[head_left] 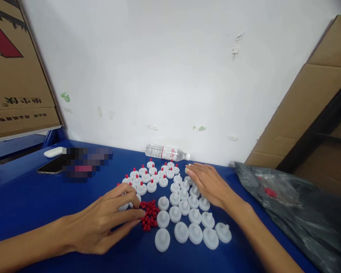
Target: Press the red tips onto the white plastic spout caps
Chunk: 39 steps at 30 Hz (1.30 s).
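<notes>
My left hand (108, 218) is at the left edge of a heap of small red caps (149, 215). Its index finger and thumb tips touch the heap with a narrow gap between them, and no held cap shows. My right hand (206, 180) rests, fingers stretched out, over the far right of a group of white round nozzle lids (184, 207), hiding some of them. These lids have bare tips. Farther back, several white lids with red caps on their tips (146, 176) stand together; my left hand partly covers the nearest ones.
A clear bottle (167, 152) lies along the white wall. On the left are a phone (49, 167) and a white object (54, 152). A dark plastic bag (290, 223) with a clear bag of red pieces (277, 191) lies right. Cardboard (295, 98) leans there; a carton (17, 83) stands left.
</notes>
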### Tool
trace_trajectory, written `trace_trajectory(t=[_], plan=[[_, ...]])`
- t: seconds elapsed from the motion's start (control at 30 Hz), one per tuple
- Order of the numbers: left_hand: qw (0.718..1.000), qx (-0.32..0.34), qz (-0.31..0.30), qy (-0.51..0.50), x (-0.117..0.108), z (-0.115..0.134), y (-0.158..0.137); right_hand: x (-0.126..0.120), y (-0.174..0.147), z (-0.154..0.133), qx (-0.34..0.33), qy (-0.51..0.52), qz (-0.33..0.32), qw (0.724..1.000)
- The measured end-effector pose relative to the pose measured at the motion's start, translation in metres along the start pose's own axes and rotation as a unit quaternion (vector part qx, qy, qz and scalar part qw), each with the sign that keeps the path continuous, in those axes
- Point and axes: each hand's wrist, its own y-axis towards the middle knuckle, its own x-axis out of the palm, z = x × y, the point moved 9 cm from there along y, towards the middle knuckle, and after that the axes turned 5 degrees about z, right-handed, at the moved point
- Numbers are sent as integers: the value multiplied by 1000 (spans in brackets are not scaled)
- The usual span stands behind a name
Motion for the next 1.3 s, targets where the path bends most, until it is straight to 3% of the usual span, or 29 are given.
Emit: trace_trajectory(t=[0.23,0.53,0.87,1.3], plan=[[1000,-4,9,-4,-3,0,3,1,-1,6,28,14,-19,999],[999,-24,-14,-23,4,-2,1,-3,1,0,4,13,7,1000],[999,-18,-17,-20,6,-3,3,-4,2,-9,-20,26,-14,999],[999,-33,-41,16,15,-15,-4,-4,2,-4,2,6,2,1000]])
